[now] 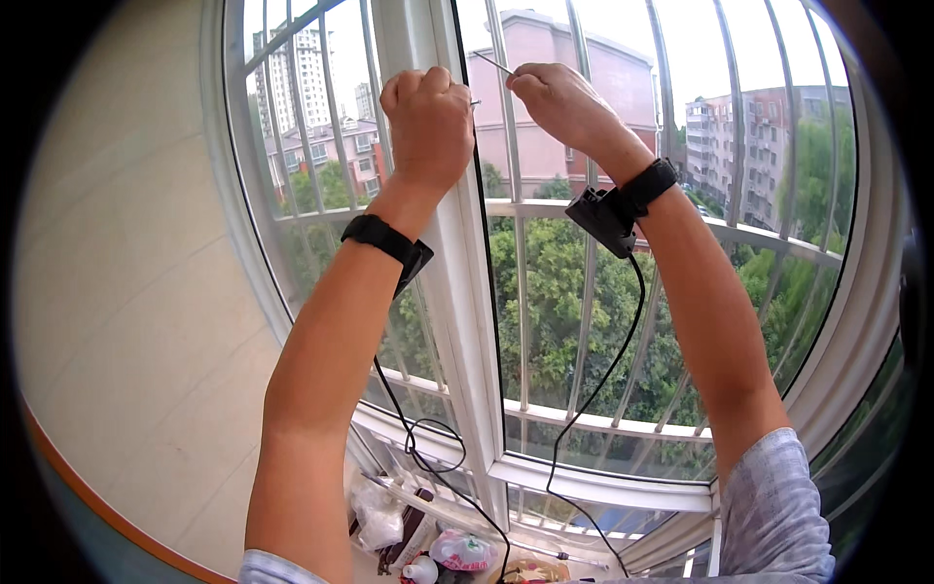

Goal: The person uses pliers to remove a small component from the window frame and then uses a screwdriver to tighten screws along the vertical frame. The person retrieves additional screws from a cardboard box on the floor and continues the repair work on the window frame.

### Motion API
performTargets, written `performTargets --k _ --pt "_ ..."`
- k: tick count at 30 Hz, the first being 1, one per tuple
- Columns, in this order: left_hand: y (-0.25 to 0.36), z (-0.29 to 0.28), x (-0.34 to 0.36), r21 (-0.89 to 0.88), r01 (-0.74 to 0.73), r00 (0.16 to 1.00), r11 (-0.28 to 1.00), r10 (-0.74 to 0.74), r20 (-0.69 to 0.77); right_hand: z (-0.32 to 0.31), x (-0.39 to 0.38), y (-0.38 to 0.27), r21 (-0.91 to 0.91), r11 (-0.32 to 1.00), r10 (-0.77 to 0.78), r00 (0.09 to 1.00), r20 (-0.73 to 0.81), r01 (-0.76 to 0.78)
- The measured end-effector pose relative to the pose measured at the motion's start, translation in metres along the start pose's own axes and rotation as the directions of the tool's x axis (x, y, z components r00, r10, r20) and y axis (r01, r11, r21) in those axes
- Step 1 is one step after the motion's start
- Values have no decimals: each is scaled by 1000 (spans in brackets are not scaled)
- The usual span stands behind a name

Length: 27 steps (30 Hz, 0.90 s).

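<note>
Both my arms are raised in front of a white window frame (449,321). My left hand (428,127) is closed in a fist against its upright post. A small metal piece (475,102) pokes out on the right side of that fist; what the fingers hold is hidden. Just to the right, my right hand (564,102) grips a thin metal rod (493,64) that looks like a screwdriver shaft. Its tip points up and left toward the post, and any handle is covered by the fingers. Black straps with small devices circle both wrists.
Metal bars (522,311) stand outside the glass, with trees and buildings beyond. Black cables (637,321) hang from the wrist devices. Below lie bags (462,551) and other clutter by the sill. A beige tiled wall (136,263) rises at the left.
</note>
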<state>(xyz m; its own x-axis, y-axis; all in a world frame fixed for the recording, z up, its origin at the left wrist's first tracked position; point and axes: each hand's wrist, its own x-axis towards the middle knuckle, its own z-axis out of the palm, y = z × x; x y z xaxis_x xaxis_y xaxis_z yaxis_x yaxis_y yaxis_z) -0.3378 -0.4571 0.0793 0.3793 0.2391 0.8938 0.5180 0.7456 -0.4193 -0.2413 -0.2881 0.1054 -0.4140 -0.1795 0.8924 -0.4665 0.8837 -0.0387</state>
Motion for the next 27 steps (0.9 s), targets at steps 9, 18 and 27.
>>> performTargets --k 9,18,27 --pt "1 -1 0 9 -12 1000 1000 12 -2 -27 -26 15 -44 998 -44 998 -35 43" --pt "1 -2 -1 17 -31 999 999 32 -6 -7 -35 20 -60 989 -144 975 -172 135" --pt "3 -1 0 -8 -16 1000 1000 16 -15 -2 -34 24 -58 976 -220 939 -265 212"
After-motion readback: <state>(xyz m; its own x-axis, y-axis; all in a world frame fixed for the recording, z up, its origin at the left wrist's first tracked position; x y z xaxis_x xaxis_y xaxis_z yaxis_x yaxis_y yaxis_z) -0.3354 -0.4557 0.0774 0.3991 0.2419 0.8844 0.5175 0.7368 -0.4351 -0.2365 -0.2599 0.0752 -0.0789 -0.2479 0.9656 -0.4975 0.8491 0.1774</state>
